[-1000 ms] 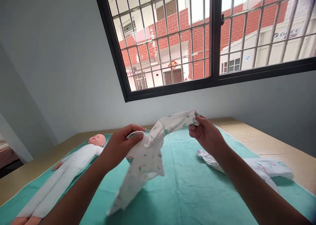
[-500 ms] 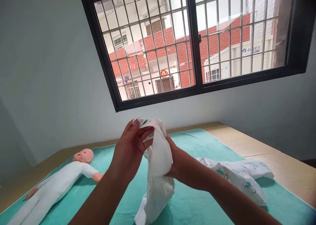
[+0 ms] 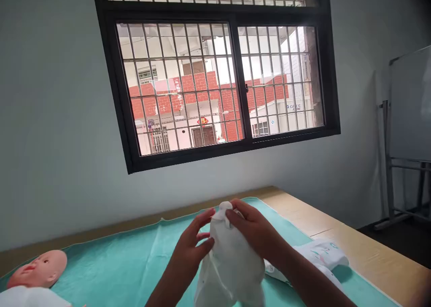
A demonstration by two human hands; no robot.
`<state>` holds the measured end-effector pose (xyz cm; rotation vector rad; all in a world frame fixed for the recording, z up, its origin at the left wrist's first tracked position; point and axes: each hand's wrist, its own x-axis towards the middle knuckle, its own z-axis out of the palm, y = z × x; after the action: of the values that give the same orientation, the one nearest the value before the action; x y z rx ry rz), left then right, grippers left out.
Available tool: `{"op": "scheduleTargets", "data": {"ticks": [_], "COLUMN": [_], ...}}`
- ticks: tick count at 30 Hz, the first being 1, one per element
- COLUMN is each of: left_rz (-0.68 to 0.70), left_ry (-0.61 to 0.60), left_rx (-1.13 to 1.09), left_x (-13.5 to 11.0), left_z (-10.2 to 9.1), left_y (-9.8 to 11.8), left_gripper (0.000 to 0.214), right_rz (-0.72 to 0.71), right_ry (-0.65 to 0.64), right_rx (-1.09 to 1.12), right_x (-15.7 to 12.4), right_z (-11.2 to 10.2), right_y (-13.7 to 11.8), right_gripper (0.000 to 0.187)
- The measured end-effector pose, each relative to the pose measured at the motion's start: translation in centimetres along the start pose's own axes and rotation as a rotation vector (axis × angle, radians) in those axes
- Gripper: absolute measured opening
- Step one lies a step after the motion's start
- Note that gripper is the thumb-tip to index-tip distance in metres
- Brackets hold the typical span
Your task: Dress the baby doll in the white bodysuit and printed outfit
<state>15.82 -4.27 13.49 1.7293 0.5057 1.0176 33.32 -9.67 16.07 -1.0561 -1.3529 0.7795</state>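
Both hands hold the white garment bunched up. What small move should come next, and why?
Probably draw the left hand and right hand apart to spread the white garment: they pinch it close together at its top, so it hangs crumpled above the green mat.

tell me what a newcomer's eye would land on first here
The big black-framed barred window fills the back wall, with red brick buildings beyond. Low in the middle, the left hand and right hand pinch a bunched white cloth baby garment above the teal mat. A pink-headed baby doll in white lies at the lower left edge.
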Motion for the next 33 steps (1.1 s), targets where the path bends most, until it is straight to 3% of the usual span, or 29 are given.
{"op": "scheduleTargets", "data": {"ticks": [3,6,9,12,16,21,25,27,29,31,33], "left_rz": [-0.112,-0.209,-0.154,-0.154,-0.226,-0.362,-0.309,-0.274,-0.255,-0.259,-0.249], "left_ry": [-0.034,-0.053,0.102,0.165,0.236,0.211,0.333,0.387,0.416,0.419,0.412], "left_rx": [0.308,0.543,0.596,0.508,0.390,0.275,0.240,0.220,0.157,0.075,0.039], "left_x": [-0.2,-0.2,0.0,0.0,-1.1,-3.6,-5.4,-5.9,-6.1,-6.1,-5.9], "left_z": [-0.7,-0.8,-2.8,-6.3,-10.5,-13.1,-13.1,-12.7,-12.1,-11.7,-11.3], "left_y": [-2.9,-4.5,-4.5,-3.1,-0.3,2.9,5.0,6.0,6.7,7.1,7.2], "left_gripper": [0.061,0.029,0.017,0.016,0.027,0.040,0.038,0.037,0.036,0.034,0.034], "right_rz": [0.009,0.004,-0.077,-0.123,-0.087,-0.035,-0.031,-0.049,-0.012,0.128,0.268], "right_ry": [0.125,0.346,0.528,0.579,0.513,0.424,0.430,0.373,0.200,0.001,-0.093], "right_rx": [0.233,0.330,0.386,0.428,0.391,0.369,0.378,0.398,0.439,0.472,0.459], "right_x": [1.0,1.7,2.3,2.9,3.4,3.5,3.0,2.6,2.1,1.5,1.0], "right_z": [-0.7,-1.6,-2.6,-3.2,-2.7,-1.2,-1.2,-1.4,-1.4,-0.6,0.7], "right_y": [1.0,1.5,1.9,2.8,4.2,4.7,3.7,3.2,2.9,3.3,4.3], "right_gripper": [0.036,0.037,0.031,0.028,0.026,0.024,0.023,0.021,0.026,0.041,0.048]}}
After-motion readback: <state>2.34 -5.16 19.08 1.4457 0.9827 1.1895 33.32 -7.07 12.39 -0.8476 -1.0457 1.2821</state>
